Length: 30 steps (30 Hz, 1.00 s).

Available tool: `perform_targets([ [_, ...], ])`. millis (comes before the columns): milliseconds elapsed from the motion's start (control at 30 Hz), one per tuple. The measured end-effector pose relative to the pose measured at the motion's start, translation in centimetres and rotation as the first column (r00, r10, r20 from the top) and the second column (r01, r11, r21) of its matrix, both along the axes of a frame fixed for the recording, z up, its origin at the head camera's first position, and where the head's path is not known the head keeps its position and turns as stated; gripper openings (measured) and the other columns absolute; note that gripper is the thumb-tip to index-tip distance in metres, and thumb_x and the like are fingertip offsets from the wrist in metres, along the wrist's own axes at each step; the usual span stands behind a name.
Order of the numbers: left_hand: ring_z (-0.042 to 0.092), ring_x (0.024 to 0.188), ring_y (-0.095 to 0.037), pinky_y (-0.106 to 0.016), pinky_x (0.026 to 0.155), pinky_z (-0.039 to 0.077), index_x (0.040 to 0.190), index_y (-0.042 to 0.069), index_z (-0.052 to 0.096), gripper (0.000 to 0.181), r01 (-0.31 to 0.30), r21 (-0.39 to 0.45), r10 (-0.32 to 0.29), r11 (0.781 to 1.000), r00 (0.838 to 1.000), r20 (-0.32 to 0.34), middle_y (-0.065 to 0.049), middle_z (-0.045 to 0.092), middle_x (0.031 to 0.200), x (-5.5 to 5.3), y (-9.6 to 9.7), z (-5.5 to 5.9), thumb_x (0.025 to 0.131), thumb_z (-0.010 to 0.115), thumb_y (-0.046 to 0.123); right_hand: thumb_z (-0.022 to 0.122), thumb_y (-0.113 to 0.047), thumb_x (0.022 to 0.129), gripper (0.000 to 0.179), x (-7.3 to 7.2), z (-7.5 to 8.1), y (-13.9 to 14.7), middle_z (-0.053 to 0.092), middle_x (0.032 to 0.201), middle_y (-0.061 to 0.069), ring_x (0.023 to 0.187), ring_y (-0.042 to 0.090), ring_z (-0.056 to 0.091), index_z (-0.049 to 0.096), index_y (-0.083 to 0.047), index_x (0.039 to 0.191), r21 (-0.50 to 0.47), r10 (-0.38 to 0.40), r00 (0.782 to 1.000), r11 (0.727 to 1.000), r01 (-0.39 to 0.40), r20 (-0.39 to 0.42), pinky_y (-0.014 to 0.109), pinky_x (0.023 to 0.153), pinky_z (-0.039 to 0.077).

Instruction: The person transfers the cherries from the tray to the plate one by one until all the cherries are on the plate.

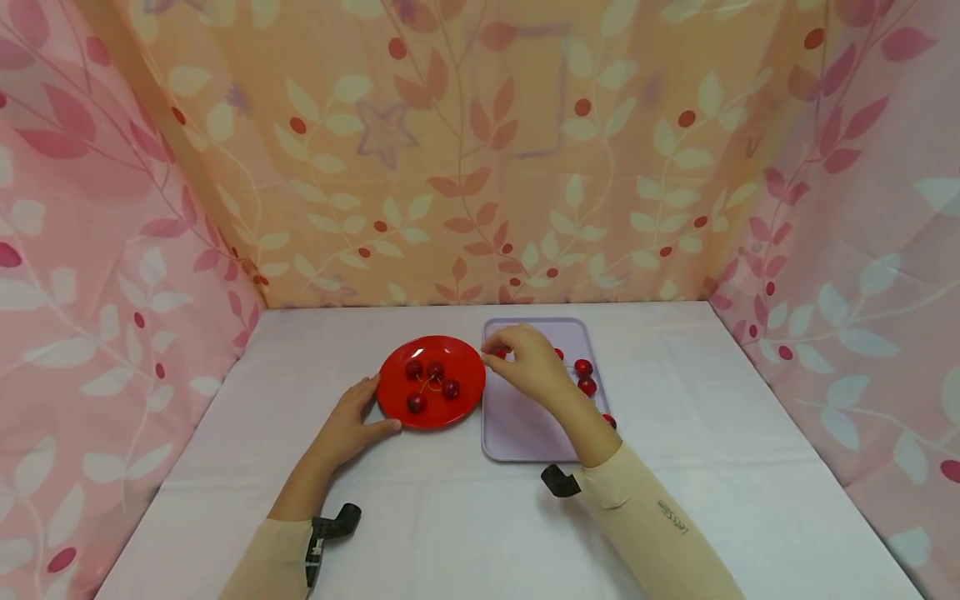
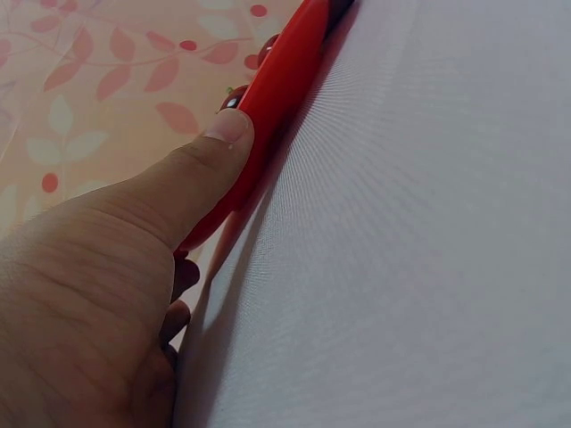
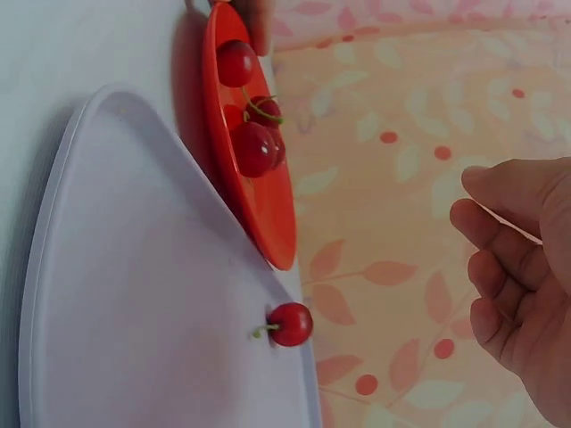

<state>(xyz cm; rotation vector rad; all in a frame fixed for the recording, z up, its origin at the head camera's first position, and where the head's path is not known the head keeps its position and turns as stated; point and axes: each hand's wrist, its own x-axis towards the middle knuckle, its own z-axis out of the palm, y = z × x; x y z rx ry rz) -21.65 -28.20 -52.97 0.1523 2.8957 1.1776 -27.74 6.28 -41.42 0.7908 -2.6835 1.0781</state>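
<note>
My left hand [image 1: 351, 423] holds the left rim of a glossy red plate [image 1: 465, 408], its thumb [image 2: 201, 165] against the edge in the left wrist view. Several dark red cherries [image 1: 450, 388] with green stems lie in this plate. Over the upper part of a pale purple tray [image 1: 517, 429] hovers my right hand [image 1: 531, 364], thumb and forefinger close together, other fingers loosely curled. Nothing is between those fingertips in the right wrist view. Below them on the tray, near its edge by the plate, lies a single cherry [image 3: 290, 324] with a short stem.
More cherries [image 1: 587, 386] lie along the tray's right side, and one cherry [image 1: 609, 422] at its right edge is partly behind my right forearm. Plate and tray stand side by side on a white-covered table [image 1: 442, 517]. Leaf-patterned cloth [image 1: 465, 167] encloses the back and both sides.
</note>
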Motion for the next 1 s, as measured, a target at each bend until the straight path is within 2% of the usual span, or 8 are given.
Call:
perform_targets([
  [167, 0.02, 0.156, -0.038, -0.065, 0.12, 0.026, 0.163, 0.016, 0.029, 0.107, -0.003, 0.003, 0.003, 1.0, 1.0, -0.005, -0.012, 0.03, 0.167, 0.1, 0.2, 0.0, 0.08, 0.081, 0.059, 0.078, -0.02, 0.091, 0.01, 1.1, 0.5, 2.4, 0.072, 0.097, -0.009, 0.101, 0.024, 0.062, 0.079, -0.018, 0.101, -0.02, 0.027, 1.0, 0.999, -0.028, -0.007, 0.038, 0.088, 0.053],
  [333, 0.02, 0.156, -0.039, -0.067, 0.118, 0.027, 0.163, 0.018, 0.028, 0.109, -0.009, -0.001, 0.009, 1.0, 1.0, 0.006, -0.013, 0.03, 0.167, 0.1, 0.3, 0.1, 0.079, 0.08, 0.061, 0.08, -0.021, 0.089, 0.011, 2.1, 0.7, 5.1, 0.072, 0.101, -0.007, 0.098, 0.021, 0.061, 0.078, -0.023, 0.1, -0.058, 0.044, 0.999, 0.997, -0.043, 0.005, 0.041, 0.088, 0.053],
  [500, 0.019, 0.156, -0.039, -0.067, 0.118, 0.027, 0.164, 0.018, 0.027, 0.108, -0.017, -0.014, 0.018, 1.0, 1.0, 0.015, -0.013, 0.028, 0.168, 0.1, -0.1, 0.0, 0.08, 0.079, 0.062, 0.081, -0.022, 0.09, 0.012, 2.7, 0.8, 7.4, 0.071, 0.101, -0.006, 0.097, 0.021, 0.063, 0.077, -0.024, 0.101, -0.038, 0.03, 0.999, 0.999, -0.03, -0.016, 0.04, 0.085, 0.053],
  [633, 0.018, 0.156, -0.04, -0.067, 0.118, 0.027, 0.164, 0.017, 0.027, 0.109, -0.019, -0.011, 0.02, 1.0, 1.0, 0.015, -0.013, 0.028, 0.168, 0.1, -0.2, -0.2, 0.08, 0.079, 0.062, 0.081, -0.023, 0.089, 0.013, 3.0, 0.7, 8.9, 0.07, 0.103, -0.006, 0.101, 0.025, 0.063, 0.077, -0.023, 0.102, -0.008, 0.008, 1.0, 1.0, -0.008, -0.011, 0.042, 0.087, 0.053],
  [867, 0.018, 0.156, -0.04, -0.066, 0.118, 0.027, 0.164, 0.017, 0.027, 0.109, -0.014, 0.01, 0.014, 1.0, 1.0, 0.015, -0.013, 0.028, 0.168, 0.2, -0.1, -0.1, 0.079, 0.08, 0.061, 0.082, -0.023, 0.089, 0.012, 3.1, -0.1, 11.1, 0.071, 0.1, -0.007, 0.095, 0.014, 0.055, 0.076, -0.025, 0.099, 0.049, -0.002, 1.0, 0.999, 0.002, -0.013, 0.041, 0.081, 0.053],
  [1000, 0.018, 0.156, -0.04, -0.066, 0.118, 0.027, 0.164, 0.018, 0.027, 0.109, -0.015, 0.004, 0.015, 1.0, 1.0, 0.021, -0.013, 0.028, 0.168, 0.2, -0.1, 0.0, 0.079, 0.08, 0.061, 0.081, -0.018, 0.088, 0.013, 3.1, -0.7, 12.3, 0.071, 0.096, -0.006, 0.095, 0.016, 0.057, 0.076, -0.024, 0.098, 0.066, 0.002, 0.999, 0.998, 0.001, -0.036, 0.041, 0.084, 0.051],
])
